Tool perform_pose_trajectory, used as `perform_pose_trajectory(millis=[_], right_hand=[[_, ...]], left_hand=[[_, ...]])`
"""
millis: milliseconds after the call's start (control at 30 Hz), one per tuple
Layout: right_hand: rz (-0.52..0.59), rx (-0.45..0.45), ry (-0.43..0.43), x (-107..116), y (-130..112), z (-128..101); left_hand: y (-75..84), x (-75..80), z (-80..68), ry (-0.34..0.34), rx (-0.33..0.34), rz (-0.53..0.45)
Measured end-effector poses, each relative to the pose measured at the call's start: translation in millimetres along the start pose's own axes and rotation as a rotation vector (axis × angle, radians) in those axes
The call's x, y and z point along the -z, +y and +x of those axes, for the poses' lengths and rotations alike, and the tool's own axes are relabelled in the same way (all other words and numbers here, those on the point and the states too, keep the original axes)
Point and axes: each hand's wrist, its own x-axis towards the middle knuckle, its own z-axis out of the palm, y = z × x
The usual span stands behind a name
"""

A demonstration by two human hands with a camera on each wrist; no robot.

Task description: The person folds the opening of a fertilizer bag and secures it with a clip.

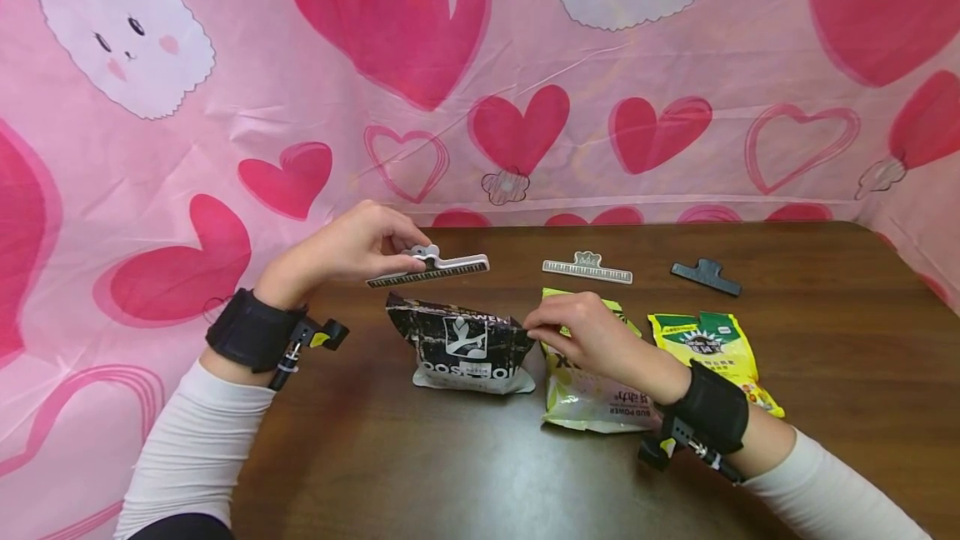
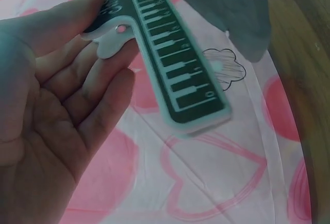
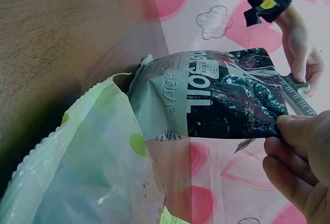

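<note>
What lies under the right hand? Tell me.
Under the right hand lies a pale green snack bag on the table. Its fingers pinch the black bag's corner. The green bag's middle is covered.

white clip (image 1: 587, 268) | dark clip (image 1: 706, 276) | light-green bag (image 1: 592, 394) | yellow-green bag (image 1: 712, 350) | table (image 1: 450, 473)

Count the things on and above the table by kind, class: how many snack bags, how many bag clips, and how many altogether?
Snack bags: 3 – black bag, pale green bag, green-and-yellow bag.
Bag clips: 3 – piano-key clip pinched in the left hand, white clip, dark clip on the table.
The right hand pinches the black bag's corner.
Total: 6
</note>
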Motion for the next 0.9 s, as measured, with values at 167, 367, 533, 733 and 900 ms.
perform_pose_trajectory(millis=[167, 367, 533, 733, 900], right_hand=[[0.003, -0.001, 0.003, -0.1, 0.9, -0.3], [0.009, -0.004, 0.008, 0.4, 1.8, -0.5], [0.013, -0.004, 0.007, 0.2, 2.9, -0.2], [0.014, 0.002, 0.009, 0.6, 4.1, 0.4], [0.017, 0.008, 0.011, 0.9, 4.8, 0.3]], left_hand=[[2.0, 0.7, 0.3, -0.020, -0.016, -0.020], [6.0, 3.7, 1.5, -0.044, -0.029, -0.015], [11.8, 7.4, 2.6, -0.086, -0.044, -0.030], [21.7, 10.8, 5.7, -0.148, -0.082, -0.017], [26.8, 11.2, 9.2, -0.202, -0.090, 0.015]])
